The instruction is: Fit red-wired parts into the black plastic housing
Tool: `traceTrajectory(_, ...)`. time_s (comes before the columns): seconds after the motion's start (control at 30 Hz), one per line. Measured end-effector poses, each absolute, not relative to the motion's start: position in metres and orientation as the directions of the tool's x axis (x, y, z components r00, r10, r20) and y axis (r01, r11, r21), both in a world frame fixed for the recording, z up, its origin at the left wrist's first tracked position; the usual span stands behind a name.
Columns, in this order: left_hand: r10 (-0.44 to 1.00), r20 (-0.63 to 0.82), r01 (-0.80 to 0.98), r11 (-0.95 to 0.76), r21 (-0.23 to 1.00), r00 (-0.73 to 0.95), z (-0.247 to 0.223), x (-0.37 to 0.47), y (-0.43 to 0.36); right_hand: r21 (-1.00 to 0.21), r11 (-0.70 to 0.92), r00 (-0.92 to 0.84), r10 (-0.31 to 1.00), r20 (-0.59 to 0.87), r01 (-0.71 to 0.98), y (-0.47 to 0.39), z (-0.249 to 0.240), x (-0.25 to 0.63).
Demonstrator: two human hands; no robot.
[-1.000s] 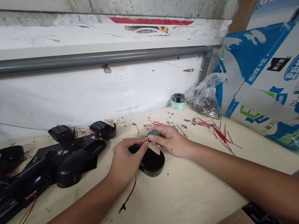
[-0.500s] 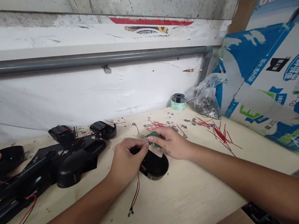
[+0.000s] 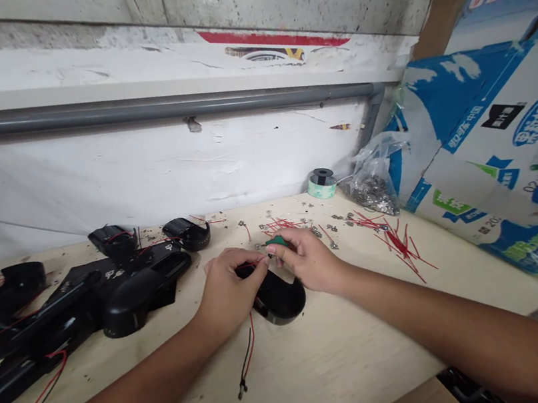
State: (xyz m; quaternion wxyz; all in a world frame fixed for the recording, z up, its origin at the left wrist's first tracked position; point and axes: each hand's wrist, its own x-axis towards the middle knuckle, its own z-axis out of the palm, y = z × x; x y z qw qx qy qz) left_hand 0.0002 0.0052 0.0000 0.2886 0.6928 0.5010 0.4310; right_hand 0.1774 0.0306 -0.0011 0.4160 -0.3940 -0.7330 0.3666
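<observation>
A black plastic shell piece (image 3: 278, 298) lies on the pale wooden table (image 3: 333, 360) in the middle. My left hand (image 3: 229, 291) grips its left side, fingers pinched at its top. My right hand (image 3: 308, 261) is closed around a small green-handled tool (image 3: 277, 243), whose tip meets the shell by my left fingertips. A red and black wire pair (image 3: 248, 356) trails from the shell toward the near edge.
Several black plastic housings (image 3: 126, 293) with red wires lie at the left. Loose red wires (image 3: 399, 242) and small metal bits are scattered at the right. A solder spool (image 3: 321, 183) and a clear bag of metal parts (image 3: 372, 183) stand by the wall. Printed cardboard boxes (image 3: 499, 153) close off the right side.
The black shell has shifted slightly right and nearer, and its wire tail has swung down toward the near edge. Both hands stay pinched over the shell.
</observation>
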Motion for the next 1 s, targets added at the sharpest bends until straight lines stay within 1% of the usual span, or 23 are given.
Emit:
traceTrajectory(0.27,0.936,0.316,0.456,-0.352,0.817,0.157,0.003,0.001,0.005,-0.842,0.472,-0.328,0.864,0.382,0.262,0.027,0.002,0.177)
traceTrajectory(0.37,0.943,0.301,0.433,-0.334,0.837,0.144,0.004,0.003,0.004,-0.846,0.470,-0.317,0.866,0.386,0.253,0.027,0.003,0.176)
traceTrajectory(0.43,0.961,0.256,0.373,-0.278,0.885,0.108,0.004,0.003,0.004,-0.856,0.467,-0.293,0.869,0.399,0.221,0.028,0.003,0.175)
traceTrajectory(0.53,0.981,0.189,0.243,-0.194,0.950,0.046,0.005,0.003,0.006,-0.892,0.436,-0.241,0.884,0.400,0.121,0.030,0.002,0.174)
traceTrajectory(0.7,0.989,0.148,0.116,-0.147,0.982,0.004,0.003,-0.002,0.015,-0.938,0.346,-0.222,0.913,0.341,-0.018,0.032,0.002,0.171)
traceTrajectory(0.8,0.986,0.170,0.088,-0.169,0.982,0.005,0.001,-0.004,0.017,-0.942,0.330,-0.221,0.916,0.335,-0.061,0.032,0.002,0.170)
traceTrajectory(0.9,0.978,0.200,0.122,-0.207,0.971,0.063,0.000,-0.003,0.015,-0.934,0.352,-0.271,0.896,0.352,-0.050,0.032,0.001,0.170)
traceTrajectory(1.0,0.976,0.202,0.143,-0.211,0.967,0.076,0.001,-0.002,0.013,-0.918,0.396,-0.304,0.877,0.372,0.021,0.031,0.001,0.170)
